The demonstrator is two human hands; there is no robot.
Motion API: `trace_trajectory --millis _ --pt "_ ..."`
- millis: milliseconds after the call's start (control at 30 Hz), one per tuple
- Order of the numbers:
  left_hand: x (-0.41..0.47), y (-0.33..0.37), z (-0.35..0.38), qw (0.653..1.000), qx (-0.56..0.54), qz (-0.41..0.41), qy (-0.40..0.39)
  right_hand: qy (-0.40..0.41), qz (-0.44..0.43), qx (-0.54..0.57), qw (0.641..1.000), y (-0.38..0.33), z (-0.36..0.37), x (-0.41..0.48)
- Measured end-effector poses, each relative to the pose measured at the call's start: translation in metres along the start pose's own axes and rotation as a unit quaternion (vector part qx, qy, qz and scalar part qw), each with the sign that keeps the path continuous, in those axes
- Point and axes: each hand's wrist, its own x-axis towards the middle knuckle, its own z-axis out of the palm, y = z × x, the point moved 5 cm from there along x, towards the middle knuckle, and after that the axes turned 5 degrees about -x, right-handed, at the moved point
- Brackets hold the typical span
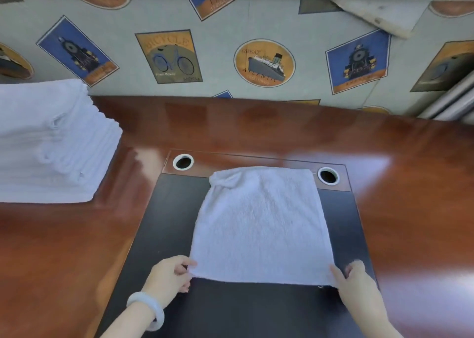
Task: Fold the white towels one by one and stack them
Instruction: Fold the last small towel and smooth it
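On my feed the left hand and right hand each pinch a near corner of the white towel on the dark pad, folded stack off left.

Both bare forearms reach in from the lower edge, angled toward each other. The left grip pinches the near left corner of the towel between thumb and curled fingers. The right grip pinches the near right corner, forefinger laid along the cloth's edge.
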Motion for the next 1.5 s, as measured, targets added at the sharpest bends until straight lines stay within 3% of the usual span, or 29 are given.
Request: trace_trajectory --millis 33,100,233,300,400,500,633,733,800,867,967,1133,1233,1300,1400,1500 --pt "0.003 0.009 -0.002 0.998 0.048 0.023 0.018 0.038 -0.05 -0.062 0.996 -0.018 -0.009 -0.005" --pt "0.01 0.035 0.0 0.985 0.137 0.086 0.06 0.034 -0.139 -0.07 0.987 -0.06 -0.009 -0.012" --pt "0.033 0.085 0.028 0.937 0.263 0.206 0.103 -0.136 -0.178 -0.038 0.974 -0.124 0.031 -0.012" --pt "0.05 0.096 0.046 0.903 0.332 0.25 0.109 -0.184 -0.173 -0.121 0.96 -0.136 0.046 -0.01" --pt "0.072 0.097 0.065 0.865 0.42 0.253 0.112 -0.146 -0.22 -0.267 0.927 -0.173 0.052 0.003" --pt "0.076 0.089 0.069 0.855 0.448 0.241 0.098 -0.115 -0.312 -0.213 0.919 -0.242 0.059 0.011" --pt "0.077 0.079 0.069 0.847 0.443 0.275 0.099 -0.086 -0.437 -0.166 0.88 -0.335 0.082 0.021" --pt "0.081 0.08 0.069 0.836 0.456 0.281 0.115 -0.069 -0.482 -0.276 0.828 -0.378 0.115 0.027" --pt "0.081 0.078 0.069 0.825 0.474 0.283 0.118 -0.068 -0.469 -0.39 0.789 -0.391 0.135 0.031" --pt "0.082 0.075 0.069 0.83 0.47 0.278 0.116 -0.079 -0.451 -0.44 0.772 -0.396 0.147 0.033" --pt "0.084 0.071 0.07 0.833 0.463 0.276 0.126 -0.121 -0.414 -0.43 0.794 -0.398 0.154 0.04" --pt "0.085 0.068 0.072 0.826 0.469 0.283 0.131 -0.121 -0.4 -0.471 0.777 -0.4 0.145 0.047" --pt "0.085 0.068 0.073 0.825 0.47 0.285 0.13 -0.131 -0.383 -0.46 0.79 -0.4 0.137 0.046" --pt "0.086 0.068 0.073 0.823 0.472 0.288 0.131 -0.12 -0.383 -0.406 0.821 -0.401 0.129 0.047" --pt "0.086 0.068 0.073 0.824 0.471 0.287 0.131 -0.11 -0.347 -0.234 0.901 -0.399 0.12 0.062" --pt "0.086 0.069 0.073 0.826 0.467 0.283 0.137 -0.148 -0.302 -0.146 0.93 -0.393 0.122 0.074"
